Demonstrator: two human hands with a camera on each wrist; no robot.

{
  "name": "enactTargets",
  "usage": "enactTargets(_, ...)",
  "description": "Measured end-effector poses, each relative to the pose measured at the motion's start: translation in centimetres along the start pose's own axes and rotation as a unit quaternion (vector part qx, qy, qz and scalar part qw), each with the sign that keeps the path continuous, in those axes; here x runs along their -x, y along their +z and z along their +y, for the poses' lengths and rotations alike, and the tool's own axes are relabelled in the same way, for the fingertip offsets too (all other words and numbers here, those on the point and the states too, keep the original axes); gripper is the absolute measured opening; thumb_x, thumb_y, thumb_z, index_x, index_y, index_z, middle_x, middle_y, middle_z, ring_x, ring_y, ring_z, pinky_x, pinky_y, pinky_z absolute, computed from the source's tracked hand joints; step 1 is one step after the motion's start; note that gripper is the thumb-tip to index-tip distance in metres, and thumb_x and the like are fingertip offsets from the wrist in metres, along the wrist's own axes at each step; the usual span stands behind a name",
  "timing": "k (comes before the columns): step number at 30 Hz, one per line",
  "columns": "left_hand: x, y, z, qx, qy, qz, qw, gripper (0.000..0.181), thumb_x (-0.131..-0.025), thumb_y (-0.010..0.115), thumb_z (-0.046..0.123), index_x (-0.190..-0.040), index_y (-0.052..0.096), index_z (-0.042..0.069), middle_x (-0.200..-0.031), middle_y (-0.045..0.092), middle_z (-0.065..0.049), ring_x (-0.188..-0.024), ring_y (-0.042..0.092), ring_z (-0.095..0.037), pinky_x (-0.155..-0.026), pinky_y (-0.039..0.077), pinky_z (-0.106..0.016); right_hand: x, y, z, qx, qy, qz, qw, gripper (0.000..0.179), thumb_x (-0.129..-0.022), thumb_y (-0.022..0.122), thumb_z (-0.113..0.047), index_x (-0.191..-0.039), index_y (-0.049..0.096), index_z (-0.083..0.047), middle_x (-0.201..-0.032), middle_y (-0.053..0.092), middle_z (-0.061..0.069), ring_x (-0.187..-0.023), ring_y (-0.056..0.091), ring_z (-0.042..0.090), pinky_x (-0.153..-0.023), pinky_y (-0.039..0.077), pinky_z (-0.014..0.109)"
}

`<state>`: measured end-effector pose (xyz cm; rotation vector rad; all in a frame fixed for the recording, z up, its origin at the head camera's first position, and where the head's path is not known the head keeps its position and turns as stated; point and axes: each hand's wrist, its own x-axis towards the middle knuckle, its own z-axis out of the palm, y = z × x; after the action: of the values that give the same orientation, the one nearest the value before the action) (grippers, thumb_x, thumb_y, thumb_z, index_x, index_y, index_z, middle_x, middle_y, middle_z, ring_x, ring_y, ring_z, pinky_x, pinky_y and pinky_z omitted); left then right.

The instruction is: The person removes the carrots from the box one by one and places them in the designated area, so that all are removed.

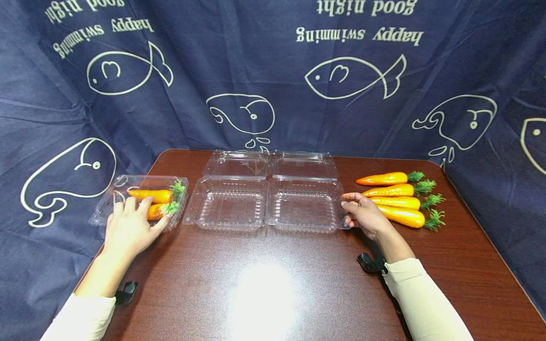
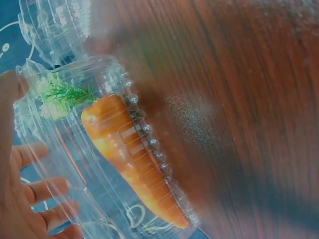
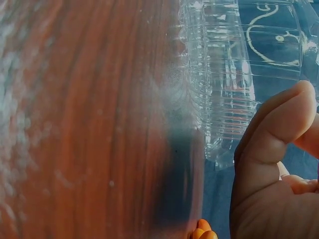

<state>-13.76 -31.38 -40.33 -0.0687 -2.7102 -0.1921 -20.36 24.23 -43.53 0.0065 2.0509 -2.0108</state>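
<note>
Six carrots [image 1: 389, 190] pointing left

I'm counting four loose ones lying in a row at the desk's [image 1: 320, 265] right side, long axes running roughly crosswise, tips facing left and green tops [image 1: 426, 186] right. Two more are lying much the same way inside a clear box [image 1: 104, 206] at the left edge; the left grip [image 1: 130, 225] is resting spread across it. Between, two clear containers [image 1: 228, 208] are sitting side by side, lids up. The right grip [image 1: 368, 214] is hanging narrow at the nearer container's rim; I'm not managing to tell whether it's pinching the plastic.
</note>
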Motion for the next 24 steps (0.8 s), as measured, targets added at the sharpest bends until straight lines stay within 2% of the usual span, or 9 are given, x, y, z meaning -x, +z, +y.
enactTargets(7,0.2,-0.7,0.3,0.005,-0.028,-0.026,0.9993,0.060,-0.077,0.073,0.046,-0.117,0.056,0.005,-0.107,0.045,-0.027,-0.099,0.041,-0.056,-0.070,0.037,-0.067,0.0,0.1,-0.1,0.007,0.004,0.002,1.0000,0.037,-0.102,0.049,-0.007,-0.133,0.034,0.007,-0.075,0.049,-0.002,-0.050,0.051,0.006,-0.046,0.045,0.018)
enactTargets(10,0.1,-1.0,0.5,0.003,-0.030,-0.025,0.9992,0.064,-0.075,0.074,0.047,-0.118,0.056,0.004,-0.110,0.045,-0.029,-0.097,0.042,-0.057,-0.070,0.037,-0.068,0.0,0.1,-0.1,0.007,0.004,0.002,1.0000,0.038,-0.102,0.049,-0.007,-0.134,0.033,0.007,-0.075,0.048,-0.002,-0.050,0.051,0.006,-0.046,0.045,0.018)
enactTargets(13,-0.2,-0.9,0.9,0.006,-0.013,-0.003,0.9999,0.074,-0.069,0.078,0.051,-0.120,0.055,0.003,-0.111,0.045,-0.029,-0.098,0.043,-0.057,-0.073,0.037,-0.068,0.0,0.1,-0.1,0.004,0.004,0.002,1.0000,0.038,-0.102,0.049,-0.007,-0.134,0.033,0.008,-0.075,0.049,-0.002,-0.050,0.051,0.006,-0.046,0.045,0.018)
enactTargets(17,-0.6,-0.2,1.5,0.026,0.027,0.025,0.9990,0.087,-0.061,0.083,0.055,-0.125,0.055,0.003,-0.117,0.048,-0.028,-0.107,0.045,-0.054,-0.082,0.037,-0.068,0.0,0.1,-0.1,0.000,0.004,0.002,1.0000,0.037,-0.102,0.049,-0.006,-0.133,0.034,0.007,-0.075,0.049,-0.002,-0.050,0.052,0.006,-0.046,0.045,0.018)
enactTargets(20,-1.1,0.4,2.0,0.035,0.054,0.027,0.9976,0.090,-0.060,0.084,0.056,-0.127,0.055,0.003,-0.122,0.048,-0.029,-0.113,0.045,-0.052,-0.085,0.036,-0.069,0.0,0.1,-0.1,-0.001,0.003,0.002,1.0000,0.035,-0.102,0.048,-0.006,-0.132,0.035,0.006,-0.076,0.050,-0.001,-0.050,0.052,0.006,-0.046,0.046,0.018)
enactTargets(24,-1.6,0.8,2.7,0.027,0.074,0.019,0.9967,0.088,-0.062,0.083,0.057,-0.127,0.056,0.004,-0.124,0.049,-0.031,-0.115,0.045,-0.053,-0.087,0.036,-0.070,-0.1,0.1,0.0,-0.001,0.003,0.001,1.0000,0.033,-0.102,0.049,-0.006,-0.131,0.036,0.005,-0.075,0.050,-0.001,-0.050,0.052,0.006,-0.046,0.046,0.018)
